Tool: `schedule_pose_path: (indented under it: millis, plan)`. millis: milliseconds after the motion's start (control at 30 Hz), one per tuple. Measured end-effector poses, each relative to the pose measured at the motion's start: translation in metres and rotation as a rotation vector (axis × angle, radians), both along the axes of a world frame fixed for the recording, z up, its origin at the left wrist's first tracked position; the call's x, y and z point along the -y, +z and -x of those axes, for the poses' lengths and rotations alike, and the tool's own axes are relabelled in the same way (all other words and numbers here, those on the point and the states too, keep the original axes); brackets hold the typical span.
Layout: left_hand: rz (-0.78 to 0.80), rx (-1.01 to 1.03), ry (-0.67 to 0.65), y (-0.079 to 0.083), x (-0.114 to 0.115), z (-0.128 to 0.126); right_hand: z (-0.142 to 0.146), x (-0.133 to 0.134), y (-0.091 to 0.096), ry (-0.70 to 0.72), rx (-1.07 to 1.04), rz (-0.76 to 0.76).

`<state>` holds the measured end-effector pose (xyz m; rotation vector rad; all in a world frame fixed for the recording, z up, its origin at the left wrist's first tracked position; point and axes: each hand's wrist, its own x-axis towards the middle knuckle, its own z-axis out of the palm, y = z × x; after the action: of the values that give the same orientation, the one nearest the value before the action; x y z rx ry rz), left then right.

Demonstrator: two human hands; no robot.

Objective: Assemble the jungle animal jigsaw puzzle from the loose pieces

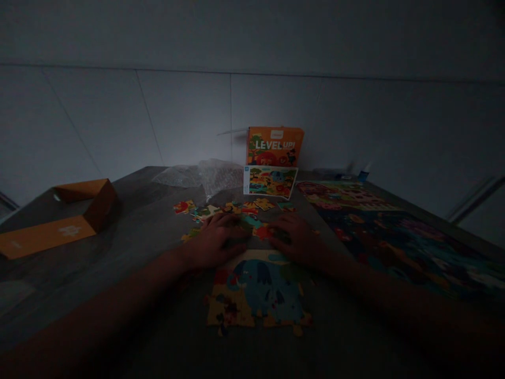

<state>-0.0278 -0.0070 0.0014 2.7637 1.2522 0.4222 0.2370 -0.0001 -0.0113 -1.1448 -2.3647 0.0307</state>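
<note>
In the dim head view, a partly joined jigsaw puzzle (pixel 260 289) with a blue elephant lies in front of me. Beyond it, loose puzzle pieces (pixel 209 210) are spread on the grey table. My left hand (pixel 219 239) rests palm down over some of them, fingers stretched forward and apart. My right hand (pixel 295 239) is opposite, its thumb and forefinger apart, fingertips at the edge of a red puzzle piece (pixel 262 231). Whatever lies under both palms is hidden.
A picture card (pixel 270 181) leans on an orange puzzle box (pixel 275 145) at the back. Crumpled bubble wrap (pixel 219 176) lies beside them. An orange box sleeve (pixel 51 231) lies left. Finished puzzles (pixel 414 247) cover the right side, with a blue-capped bottle (pixel 363 175) behind.
</note>
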Motion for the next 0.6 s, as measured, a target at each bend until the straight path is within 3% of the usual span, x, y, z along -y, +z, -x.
schedule_pose_path:
  millis: [167,500,600]
  plan:
    - [0.003,-0.013,0.055,-0.0010,-0.0019,-0.0015,0.0019,0.0018,0.0037,0.054,-0.077,-0.023]
    - [-0.007,-0.009,0.074,-0.0053,-0.0069,0.0002,0.0001,-0.0027,-0.0019,-0.036,-0.098,-0.043]
    - [0.003,-0.021,0.087,-0.0050,-0.0066,0.0006,-0.0047,-0.0063,0.0020,-0.136,-0.144,-0.067]
